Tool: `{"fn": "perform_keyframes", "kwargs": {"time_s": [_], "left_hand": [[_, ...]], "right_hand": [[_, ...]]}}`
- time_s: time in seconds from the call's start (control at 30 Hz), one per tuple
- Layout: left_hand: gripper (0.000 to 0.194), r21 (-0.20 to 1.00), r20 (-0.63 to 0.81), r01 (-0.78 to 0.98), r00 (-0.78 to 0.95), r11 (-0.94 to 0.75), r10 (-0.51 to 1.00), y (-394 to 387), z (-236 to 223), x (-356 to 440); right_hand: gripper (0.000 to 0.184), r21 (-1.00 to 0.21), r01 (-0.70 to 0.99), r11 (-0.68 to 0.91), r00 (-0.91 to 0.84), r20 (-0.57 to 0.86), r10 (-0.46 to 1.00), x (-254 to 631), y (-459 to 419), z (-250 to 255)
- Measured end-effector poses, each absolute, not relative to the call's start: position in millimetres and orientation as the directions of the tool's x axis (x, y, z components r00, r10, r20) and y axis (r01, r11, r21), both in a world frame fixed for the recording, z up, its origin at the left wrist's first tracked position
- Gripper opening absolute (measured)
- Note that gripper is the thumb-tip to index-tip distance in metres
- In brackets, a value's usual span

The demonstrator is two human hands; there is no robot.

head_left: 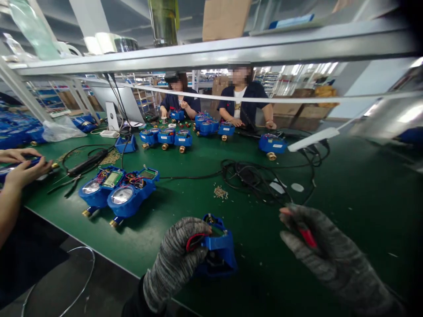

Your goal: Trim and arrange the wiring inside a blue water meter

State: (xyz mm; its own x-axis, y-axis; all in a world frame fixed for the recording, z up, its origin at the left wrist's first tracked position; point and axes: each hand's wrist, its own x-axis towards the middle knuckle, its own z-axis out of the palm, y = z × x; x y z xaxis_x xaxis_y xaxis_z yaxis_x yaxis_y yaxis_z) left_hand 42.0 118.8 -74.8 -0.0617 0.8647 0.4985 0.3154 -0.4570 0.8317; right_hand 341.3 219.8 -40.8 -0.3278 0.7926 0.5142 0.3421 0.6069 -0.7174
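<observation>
Closely pinching a blue housing with the left hand, with a red wire loop bunched between thumb and fingers. Lies just right of that grip, apparently pointing lengthwise away from the body; touched by nothing from the right hand, well apart farther right and curled around a red piece too hidden to name. Looks like hard moulded plastic, boxy and hollowed, against ribbed grey knit gloves. Shows, beyond the grip, a loose heap of small screw-like parts and tangled black cable.

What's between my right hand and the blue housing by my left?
Head view: green tabletop with tiny pale specks separates your right hand and the blue housing.
</observation>
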Motion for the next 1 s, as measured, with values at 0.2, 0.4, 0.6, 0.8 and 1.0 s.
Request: {"fn": "perform_keyframes", "kwargs": {"time_s": [0.2, 0.4, 0.6, 0.8, 1.0], "left_hand": [[0.028, 0.823, 0.521, 0.268, -0.008, -0.501, 0.853, 119.0, -72.2, 43.0], [0.030, 0.825, 0.521, 0.267, -0.017, -0.498, 0.853, 118.9, -73.4, 43.3], [0.030, 0.826, 0.514, 0.274, -0.010, -0.492, 0.858, 118.9, -74.2, 42.7], [0.030, 0.814, 0.532, 0.281, -0.011, -0.508, 0.847, 120.2, -74.7, 43.1], [0.030, 0.811, 0.532, 0.290, -0.003, -0.508, 0.847, 119.9, -74.6, 42.7]], "right_hand": [[0.033, 0.128, 0.288, 0.949, -0.867, 0.455, 0.201, 318.8, 240.2, 34.1], [0.030, 0.311, 0.092, 0.946, -0.962, 0.272, 0.004, 279.0, 245.9, 71.4], [0.031, 0.347, 0.045, 0.937, -0.978, 0.205, -0.029, 262.0, 246.5, 79.2], [0.022, 0.418, 0.008, 0.909, -0.980, 0.182, -0.075, 257.1, 249.8, 82.7], [0.025, 0.454, -0.018, 0.891, -0.976, 0.184, -0.113, 251.4, 252.7, 82.2]]}}
